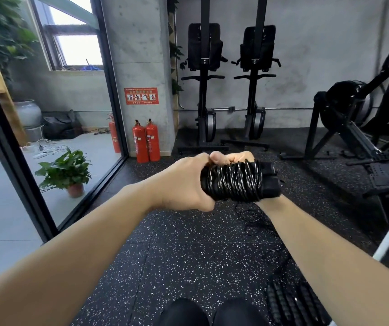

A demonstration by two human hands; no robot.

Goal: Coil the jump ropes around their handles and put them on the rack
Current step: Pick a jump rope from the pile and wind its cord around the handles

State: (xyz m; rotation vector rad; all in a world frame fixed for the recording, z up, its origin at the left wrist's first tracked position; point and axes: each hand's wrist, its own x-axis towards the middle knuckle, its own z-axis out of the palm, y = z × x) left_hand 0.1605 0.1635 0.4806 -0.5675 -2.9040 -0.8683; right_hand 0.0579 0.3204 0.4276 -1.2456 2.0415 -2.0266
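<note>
- The floor (188, 243) was black rubber matting with white speckles, in a gym with bare concrete walls.
- Two tall black upright exercise machines (204, 90) stood against the back wall, and a black rowing machine (353, 118) stood at the right.
- Two red fire extinguishers (146, 142) stood at the foot of a concrete pillar, with a green potted plant (67, 171) behind a glass wall to the left.
- Both forearms reached forward from the bottom corners and met at mid-frame, above the floor.
- Between them was a black, silver-flecked jump rope (233, 182), wound in close turns into a thick bundle lying roughly level, its black handle ends jutting out on the right.
- The left grip (184, 182) was clenched round the left end of the jump rope, back of the hand towards the camera and wrist straight.
- The right grip (239, 158) came up from beneath the bundle, wrist just below it; curled fingers showed over the top edge, holding the jump rope.
- A thumb tip lay on the bundle's top between the two grips; I could not tell whose.
- Loose thin black cord (252, 220) lay on the floor under the right forearm.
- Ribbed black handles (287, 300) lay at lower right.
</note>
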